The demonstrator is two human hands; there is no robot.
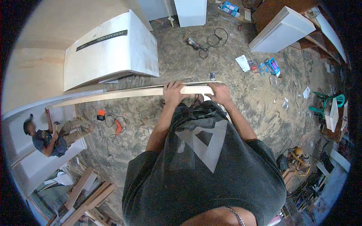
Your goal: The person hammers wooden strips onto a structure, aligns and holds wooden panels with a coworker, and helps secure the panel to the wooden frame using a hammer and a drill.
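Note:
A long, pale wooden strip (132, 92) runs from in front of my body to the far left. My left hand (174, 93) is closed over it from above, fingers wrapped on its far side. Near the strip's right end, my right hand (220, 93) grips it too. A thinner strip lies along its far edge. At the left, a co-worker (51, 137) sits close to the strip's other end, one hand raised to it and the other on a hammer.
A large white curved panel (109, 49) stands beyond the strip. On the floor lie an orange drill (119, 127), a corded power tool (194, 43), and scrap boards (90, 196) at lower left. White panels (283, 32) and a green chair (328, 103) stand right.

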